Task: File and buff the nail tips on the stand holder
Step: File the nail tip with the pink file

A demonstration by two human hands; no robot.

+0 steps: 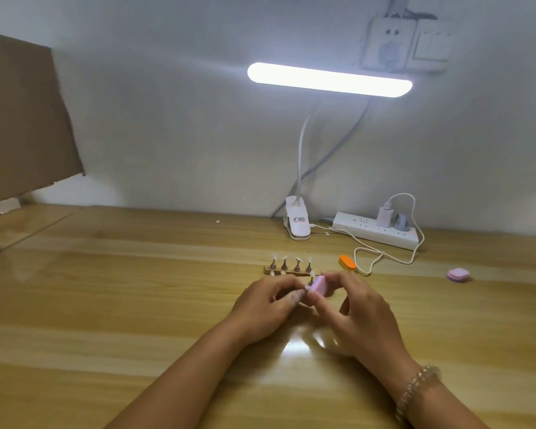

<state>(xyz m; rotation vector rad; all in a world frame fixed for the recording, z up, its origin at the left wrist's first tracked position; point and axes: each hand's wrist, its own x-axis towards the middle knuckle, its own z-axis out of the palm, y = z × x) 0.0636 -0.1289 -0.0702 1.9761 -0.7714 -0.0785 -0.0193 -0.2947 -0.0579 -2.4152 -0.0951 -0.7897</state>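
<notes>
Buffer (317, 286) gripped by right hand (362, 317) meets nail tip (310, 278) pinched by left hand (266, 308), near stand holder (288, 270).

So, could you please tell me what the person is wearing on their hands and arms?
No sleeves or gloves are worn. The right hand has a bracelet of pale, glossy beads at its wrist. The left hand wears nothing, and no rings show.

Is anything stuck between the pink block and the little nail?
Nothing visible. The pink buffer block, pinched by the right hand, looks right up against the nail tip, with the left hand beside it.
</notes>
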